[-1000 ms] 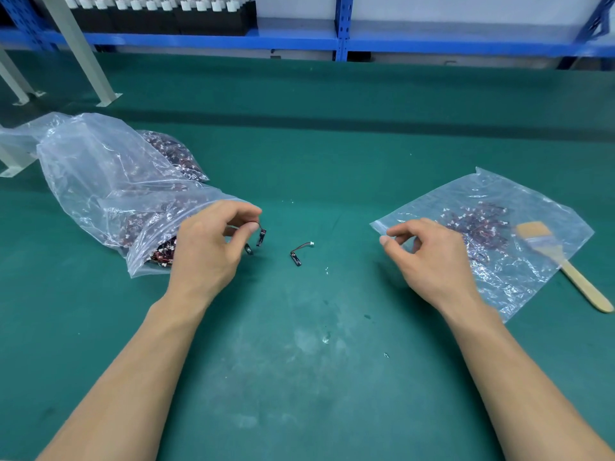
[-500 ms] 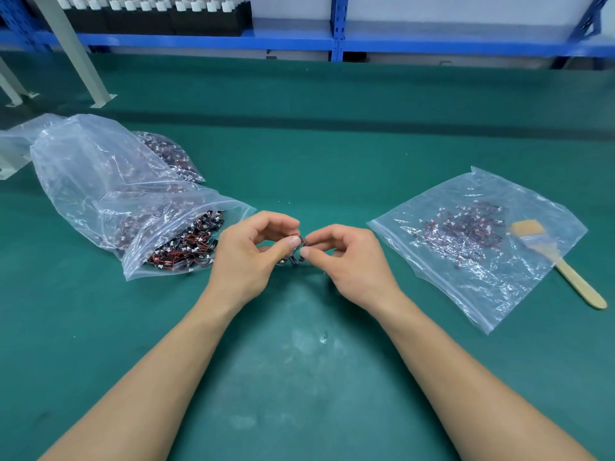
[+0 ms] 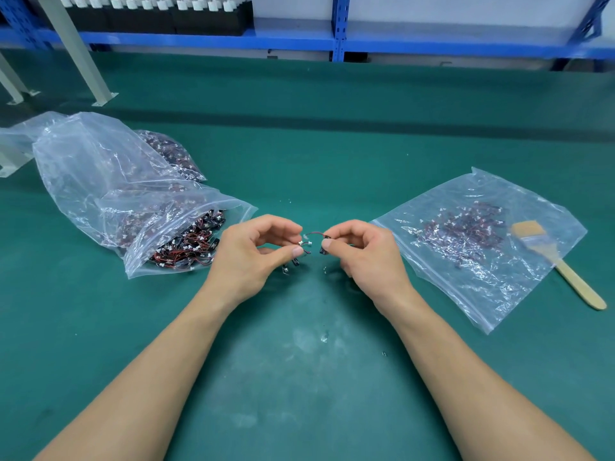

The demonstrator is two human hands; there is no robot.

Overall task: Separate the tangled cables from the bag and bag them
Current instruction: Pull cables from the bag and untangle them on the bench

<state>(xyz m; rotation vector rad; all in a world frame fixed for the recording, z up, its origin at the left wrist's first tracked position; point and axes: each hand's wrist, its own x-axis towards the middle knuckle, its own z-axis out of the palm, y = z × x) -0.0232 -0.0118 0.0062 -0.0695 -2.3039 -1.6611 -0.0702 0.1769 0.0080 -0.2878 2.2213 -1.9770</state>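
Observation:
A large clear plastic bag (image 3: 100,181) lies at the left, its mouth open toward me with a tangle of small red and black cables (image 3: 189,242) spilling at the opening. A flat clear bag (image 3: 519,281) at the right holds several loose cables (image 3: 462,227). Between them, above the green mat, my left hand (image 3: 253,257) pinches a small cable (image 3: 304,249) with a white connector. My right hand (image 3: 362,254) pinches another short red cable (image 3: 316,235) by its black end. The two cables are close together between my fingertips.
A wooden-handled brush (image 3: 559,261) lies on the right bag's far edge. A green mat (image 3: 299,377) covers the bench. Grey metal legs (image 3: 83,61) stand at the back left, and a blue shelf frame (image 3: 339,34) with black boxes runs along the back.
My left hand left the big bag's mouth and my right hand left the right bag; both met in the middle, picked up cables, and now draw slightly apart.

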